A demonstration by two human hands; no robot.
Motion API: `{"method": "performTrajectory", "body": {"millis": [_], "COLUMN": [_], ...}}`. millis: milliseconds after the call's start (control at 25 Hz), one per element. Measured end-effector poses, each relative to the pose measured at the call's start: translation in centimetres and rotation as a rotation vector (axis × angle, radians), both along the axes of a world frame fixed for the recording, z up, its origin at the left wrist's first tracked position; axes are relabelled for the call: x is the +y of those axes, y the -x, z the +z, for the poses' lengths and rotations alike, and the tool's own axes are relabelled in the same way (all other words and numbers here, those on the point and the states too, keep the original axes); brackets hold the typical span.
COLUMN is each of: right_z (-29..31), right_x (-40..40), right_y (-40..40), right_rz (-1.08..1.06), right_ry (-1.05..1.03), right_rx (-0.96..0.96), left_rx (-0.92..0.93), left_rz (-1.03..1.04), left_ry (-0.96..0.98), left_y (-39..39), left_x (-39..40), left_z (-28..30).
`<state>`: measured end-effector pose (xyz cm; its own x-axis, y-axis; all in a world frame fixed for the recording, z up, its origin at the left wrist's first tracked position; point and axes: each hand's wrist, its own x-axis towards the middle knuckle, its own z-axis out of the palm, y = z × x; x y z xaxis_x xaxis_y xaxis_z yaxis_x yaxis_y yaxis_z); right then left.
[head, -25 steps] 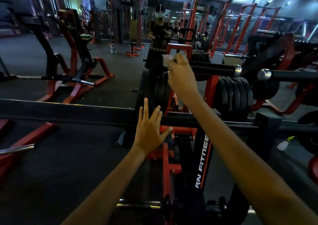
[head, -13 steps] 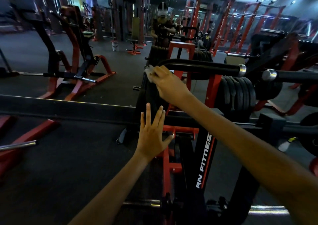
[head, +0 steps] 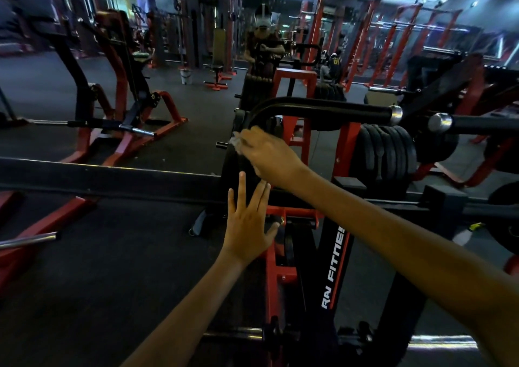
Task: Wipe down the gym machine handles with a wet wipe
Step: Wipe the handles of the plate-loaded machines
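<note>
A white wet wipe [head: 235, 141] is pinched in the curled fingers of the right hand [head: 268, 156] and is pressed against the lower, bent stretch of the black handle [head: 323, 111] (only a small crumpled corner of it shows past the fingertips). From the grip, the handle curves up and runs off to the right, ending in a chrome cap [head: 396, 114]. A second handle [head: 477, 125], also chrome-tipped, is seen just beyond that cap. Below the grip, the left hand [head: 247, 226] is held flat with its fingers straight and spread, and nothing is grasped in it; whether it touches the dark machine part behind cannot be told. Stacked weight plates [head: 390, 153] are seen to the right of the grip, beneath the handle.
</note>
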<state>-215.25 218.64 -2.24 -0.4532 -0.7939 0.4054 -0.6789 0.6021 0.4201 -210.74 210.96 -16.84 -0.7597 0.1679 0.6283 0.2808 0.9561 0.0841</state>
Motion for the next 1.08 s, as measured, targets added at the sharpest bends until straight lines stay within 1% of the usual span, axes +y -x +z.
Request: {"method": "performTrajectory", "body": {"millis": [40, 120, 240, 280, 400, 480, 560, 640, 720, 840, 920, 1080], "right_z": [0.1, 1.6, 4.0, 4.2, 4.0, 3.7, 3.4, 3.2, 2.8, 2.4, 2.1, 0.7], "right_x": [0.3, 0.9, 2.5, 3.5, 7.2, 10.3, 13.1, 14.7, 14.6, 12.7, 11.1, 7.8], "right_y": [0.5, 0.9, 1.5, 1.7, 1.5, 1.4, 1.5, 1.7, 2.0, 2.6, 2.6, 2.4], "right_rz": [0.01, -0.024, -0.219, -0.244, -0.294, -0.356, -0.453, -0.584, -0.623, -0.491, -0.39, -0.206], "right_ry": [0.118, 0.322, 0.569, 0.635, 0.774, 0.894, 0.999, 1.079, 1.141, 1.215, 1.218, 1.191], "right_rx": [0.04, 0.061, 0.001, 0.027, 0.029, 0.033, 0.087, 0.156, 0.179, 0.156, 0.167, 0.198], "left_rx": [0.011, 0.033, 0.064, 0.079, 0.175, 0.243, 0.279, 0.257, 0.146, -0.131, -0.302, -0.551], "left_rz": [0.009, 0.018, 0.009, -0.001, -0.05, -0.119, -0.183, -0.221, -0.285, -0.456, -0.505, -0.574], "left_ry": [0.016, 0.044, 0.0, -0.054, -0.266, -0.352, -0.333, -0.282, -0.314, -0.453, -0.484, -0.554], "left_y": [0.1, 0.3, 0.4, 0.4, 0.6, 1.5, 2.9, 4.9, 7.2, 9.9, 10.4, 10.6], "left_x": [0.0, -0.1, -0.2, -0.1, -0.6, -1.2, -1.9, -2.6, -3.0, -2.5, -2.3, -3.4], "left_z": [0.0, 0.0, 0.4, 0.8, 3.2, 5.6, 8.4, 11.5, 14.6, 18.0, 18.8, 19.2]}}
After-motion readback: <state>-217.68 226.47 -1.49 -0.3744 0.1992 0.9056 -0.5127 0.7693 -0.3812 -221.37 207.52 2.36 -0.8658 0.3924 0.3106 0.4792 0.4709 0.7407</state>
